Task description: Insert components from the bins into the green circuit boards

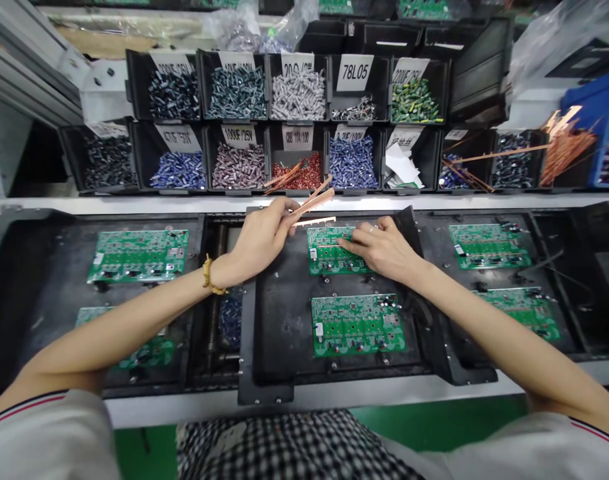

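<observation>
My left hand [265,235] is closed around a bundle of thin copper strips [315,202], which fan out to the right above the tray. One toothed strip sticks out lower than the others. My right hand [382,248] rests over the upper green circuit board [329,261] in the middle tray, index finger stretched out and touching the board beside a thin copper-coloured line [327,246]. Its other fingers are loosely bent and the thumb is mostly hidden. Below it in the same tray lies a second green circuit board [357,325] with small parts mounted.
Black trays [279,280] with more circuit boards [139,253] stand left and right on the line. Behind runs a white rail [184,201], then two rows of labelled black bins [234,160] of components. More copper strips [567,157] stand at the right, near a blue bin [602,113].
</observation>
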A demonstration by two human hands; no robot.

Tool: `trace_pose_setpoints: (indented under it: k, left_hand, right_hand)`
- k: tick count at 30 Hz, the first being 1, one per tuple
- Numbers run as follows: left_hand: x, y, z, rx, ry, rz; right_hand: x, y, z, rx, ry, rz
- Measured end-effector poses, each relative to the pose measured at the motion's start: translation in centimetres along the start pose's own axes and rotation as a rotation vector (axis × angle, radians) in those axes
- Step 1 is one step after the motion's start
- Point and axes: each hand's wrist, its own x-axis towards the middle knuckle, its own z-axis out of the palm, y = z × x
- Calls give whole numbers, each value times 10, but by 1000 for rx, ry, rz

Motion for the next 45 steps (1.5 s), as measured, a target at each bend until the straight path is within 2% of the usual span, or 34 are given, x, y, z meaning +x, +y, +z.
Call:
trace_pose_setpoints:
  k: [5,8,13,17,19,23,27,30,35,41,45]
  left_hand:
    - [-2,2,-3,-41,4,2]
    - [-5,3,-4,-64,9,4]
    - [-11,8,9,-13,-11,18]
    - [-10,20,21,-2,26,20]
    - [-5,23,17,-18,80,26]
    - [6,18,-7,-69,201,22]
    - [4,8,-21,-207,20,-20]
    - [-3,8,-17,-183,1,-70]
    - [-9,13,-9,-112,21,-73]
    - [-11,1,4,-306,-75,-124]
    - [-13,3,8,-326,-66,-135]
  right_hand:
    - [-1,-3,-2,-19,-11,7]
    - [-1,-6,-11,37,-1,60]
    - [16,-18,-37,408,241,330]
    - [33,-30,-44,675,260,309]
    - [32,-30,-43,645,263,314]
    - [6,-19,-32,454,192,273]
    - [-18,-8,-15,390,77,152]
    - [-23,-5,-6,326,46,94]
    - [-23,-4,-2,288,14,98]
    - [-27,-2,2,348,46,99]
    - [-26,-2,3,321,40,87]
